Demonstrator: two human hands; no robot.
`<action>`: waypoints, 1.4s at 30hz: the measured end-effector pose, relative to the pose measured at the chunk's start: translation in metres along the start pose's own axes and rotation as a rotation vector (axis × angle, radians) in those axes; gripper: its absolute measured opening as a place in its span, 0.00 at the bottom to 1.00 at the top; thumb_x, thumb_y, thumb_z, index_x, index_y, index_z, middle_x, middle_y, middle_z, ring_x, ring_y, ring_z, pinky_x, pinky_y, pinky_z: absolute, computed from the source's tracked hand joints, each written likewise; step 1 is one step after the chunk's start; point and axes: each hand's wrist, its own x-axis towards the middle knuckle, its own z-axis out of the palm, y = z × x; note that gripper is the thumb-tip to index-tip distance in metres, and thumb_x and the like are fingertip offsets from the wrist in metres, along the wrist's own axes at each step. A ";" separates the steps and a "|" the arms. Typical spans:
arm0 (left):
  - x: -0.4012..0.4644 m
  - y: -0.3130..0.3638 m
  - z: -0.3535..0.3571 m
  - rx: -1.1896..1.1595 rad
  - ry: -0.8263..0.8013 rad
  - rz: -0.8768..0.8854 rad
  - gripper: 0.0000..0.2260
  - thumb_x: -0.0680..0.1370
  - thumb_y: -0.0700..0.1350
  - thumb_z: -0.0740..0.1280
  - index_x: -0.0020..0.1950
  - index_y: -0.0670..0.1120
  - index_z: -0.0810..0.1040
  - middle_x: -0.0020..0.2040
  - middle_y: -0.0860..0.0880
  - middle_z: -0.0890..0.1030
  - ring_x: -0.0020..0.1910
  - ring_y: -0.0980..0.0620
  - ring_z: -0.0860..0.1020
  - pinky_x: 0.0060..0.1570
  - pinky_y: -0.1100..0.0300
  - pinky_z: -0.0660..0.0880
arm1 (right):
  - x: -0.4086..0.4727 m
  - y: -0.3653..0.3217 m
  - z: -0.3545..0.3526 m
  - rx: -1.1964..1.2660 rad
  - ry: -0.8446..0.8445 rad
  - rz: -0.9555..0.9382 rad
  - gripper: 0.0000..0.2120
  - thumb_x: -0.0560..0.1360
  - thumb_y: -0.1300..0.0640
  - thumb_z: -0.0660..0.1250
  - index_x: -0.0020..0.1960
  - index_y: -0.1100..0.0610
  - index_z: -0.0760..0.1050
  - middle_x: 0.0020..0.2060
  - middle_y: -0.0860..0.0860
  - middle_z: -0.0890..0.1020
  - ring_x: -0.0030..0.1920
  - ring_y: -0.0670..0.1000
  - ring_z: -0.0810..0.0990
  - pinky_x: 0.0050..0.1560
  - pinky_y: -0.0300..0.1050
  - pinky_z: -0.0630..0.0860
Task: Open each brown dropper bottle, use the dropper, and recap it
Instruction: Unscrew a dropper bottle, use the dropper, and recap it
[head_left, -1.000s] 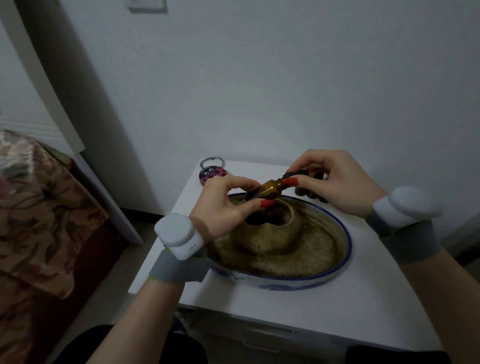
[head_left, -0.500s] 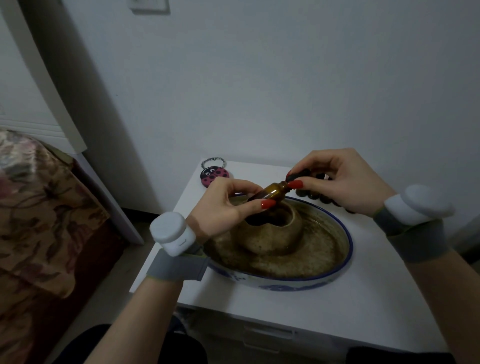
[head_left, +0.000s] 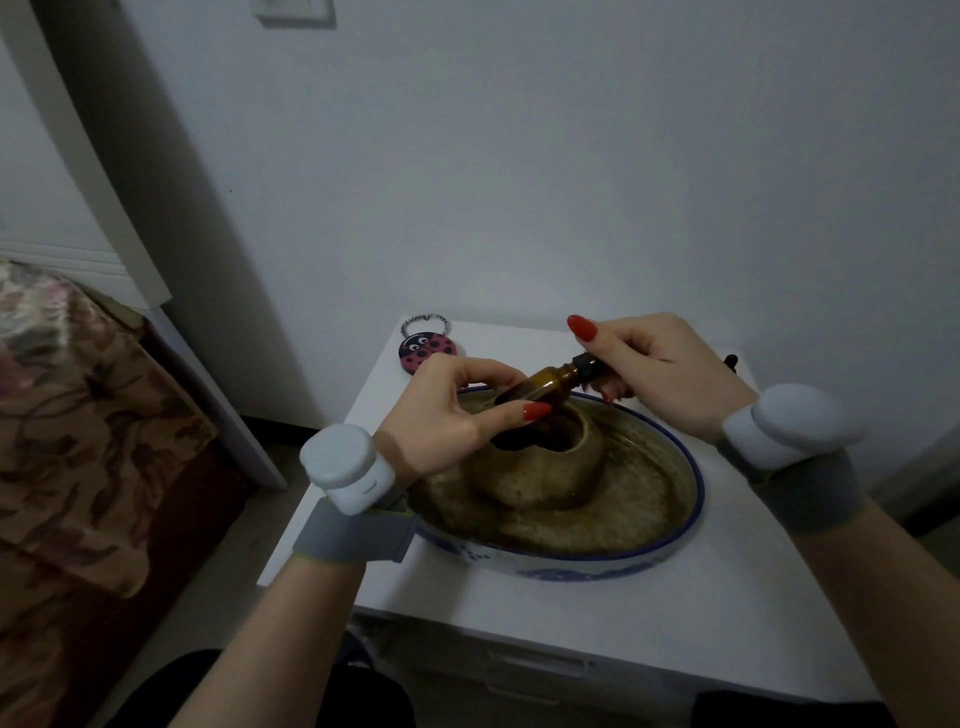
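Glass, small, light, slick and breakable: brown dropper bottle tilted above dish centre, left hand grip pinching body, right hand grip pinching black cap at 2 o'clock.

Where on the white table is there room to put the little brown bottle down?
Bare white table lies in front of the blue-rimmed oval dish, and a strip runs along its right side. The back is crowded: a ladybird keyring sits at the left corner, and another dropper bottle peeks out behind the right hand.
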 end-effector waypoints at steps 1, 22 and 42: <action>0.000 -0.001 0.000 -0.002 0.006 -0.001 0.09 0.73 0.47 0.72 0.51 0.45 0.84 0.46 0.52 0.85 0.47 0.57 0.82 0.54 0.63 0.77 | 0.000 -0.001 -0.001 0.027 -0.018 -0.009 0.28 0.71 0.36 0.59 0.42 0.63 0.79 0.34 0.57 0.81 0.32 0.48 0.77 0.37 0.36 0.73; 0.000 -0.002 0.001 0.037 0.067 0.023 0.05 0.73 0.45 0.73 0.48 0.53 0.83 0.44 0.56 0.84 0.47 0.61 0.80 0.51 0.74 0.72 | -0.002 0.000 -0.001 -0.032 0.012 0.031 0.28 0.68 0.31 0.58 0.33 0.56 0.77 0.25 0.52 0.79 0.30 0.51 0.80 0.42 0.38 0.77; 0.001 -0.003 0.001 0.044 0.090 0.004 0.06 0.73 0.47 0.73 0.49 0.51 0.84 0.45 0.55 0.84 0.48 0.60 0.80 0.56 0.67 0.74 | -0.003 -0.001 -0.007 0.136 -0.094 0.094 0.22 0.70 0.38 0.63 0.48 0.56 0.77 0.33 0.52 0.83 0.33 0.46 0.80 0.37 0.38 0.77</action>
